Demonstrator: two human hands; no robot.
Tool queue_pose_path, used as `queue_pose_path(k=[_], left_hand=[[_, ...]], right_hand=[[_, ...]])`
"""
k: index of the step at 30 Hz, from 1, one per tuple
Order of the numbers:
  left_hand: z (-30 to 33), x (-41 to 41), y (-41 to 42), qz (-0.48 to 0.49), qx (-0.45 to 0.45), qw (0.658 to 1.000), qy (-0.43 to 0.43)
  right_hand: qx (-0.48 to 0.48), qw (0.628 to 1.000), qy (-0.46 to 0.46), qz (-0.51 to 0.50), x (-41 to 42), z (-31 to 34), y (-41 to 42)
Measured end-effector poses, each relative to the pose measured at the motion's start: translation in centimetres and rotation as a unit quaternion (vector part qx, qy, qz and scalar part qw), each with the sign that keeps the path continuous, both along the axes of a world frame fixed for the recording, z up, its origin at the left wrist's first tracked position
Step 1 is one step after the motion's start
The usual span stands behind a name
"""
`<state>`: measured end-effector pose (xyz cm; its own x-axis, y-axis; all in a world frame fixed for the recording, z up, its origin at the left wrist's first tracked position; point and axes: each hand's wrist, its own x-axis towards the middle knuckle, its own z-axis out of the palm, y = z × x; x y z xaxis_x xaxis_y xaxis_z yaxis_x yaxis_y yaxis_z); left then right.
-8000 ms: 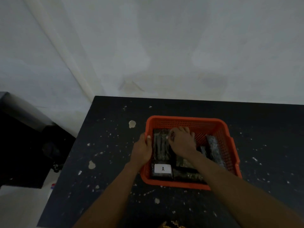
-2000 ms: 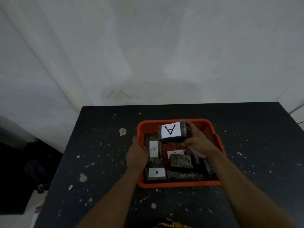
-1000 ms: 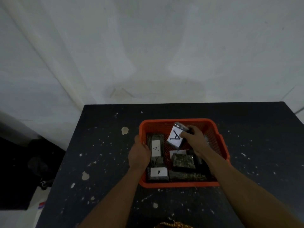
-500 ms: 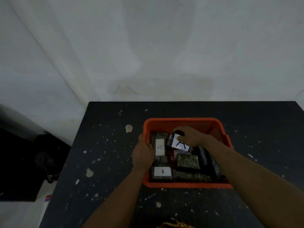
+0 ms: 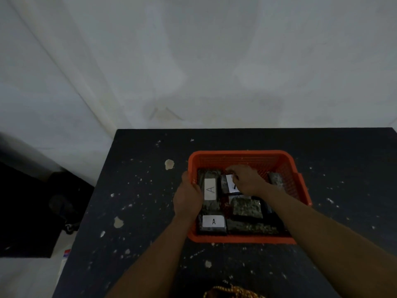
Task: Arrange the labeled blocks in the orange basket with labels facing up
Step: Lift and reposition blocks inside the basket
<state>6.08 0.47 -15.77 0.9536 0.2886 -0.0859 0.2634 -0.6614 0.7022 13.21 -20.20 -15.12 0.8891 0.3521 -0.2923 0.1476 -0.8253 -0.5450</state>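
The orange basket (image 5: 242,155) sits on a dark speckled table (image 5: 139,190) and holds several dark stone-like blocks. A long block (image 5: 210,189) at its left shows a white "A" label facing up, and a small block (image 5: 213,221) in the near left corner shows another. My right hand (image 5: 247,179) rests on a labeled block (image 5: 231,186) in the far middle, fingers over its top, label up. My left hand (image 5: 188,196) grips the basket's left rim. A mottled block (image 5: 247,208) without a visible label lies on top in the middle, and another (image 5: 252,227) lies along the near wall.
A white wall rises behind the table. The table's left edge drops to a pale floor with a dark object (image 5: 28,211) beside it. One more block (image 5: 277,179) leans at the basket's right side. Something yellow-orange (image 5: 232,292) shows at the bottom edge.
My right hand carried the labeled block from above the basket's far rim down into the basket beside the long labeled block. My left hand stayed on the left rim.
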Motion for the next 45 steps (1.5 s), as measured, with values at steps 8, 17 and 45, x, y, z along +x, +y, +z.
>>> queue_pose_path(k=[8,17,45], left_hand=[[-0.1,0.2,0.1,0.008,0.006,1.0,-0.007],[-0.1,0.0,0.0,-0.004,0.006,1.0,-0.001],[0.0,0.1,0.1,-0.006,-0.004,1.0,0.006]], right_hand=[[-0.105,0.983,-0.085,0.123,-7.1,1.1,-0.7],[-0.102,0.991,-0.054,0.074,-8.0,2.9,-0.7],[0.519,0.819,0.155,-0.192,-7.0,5.7,-1.5]])
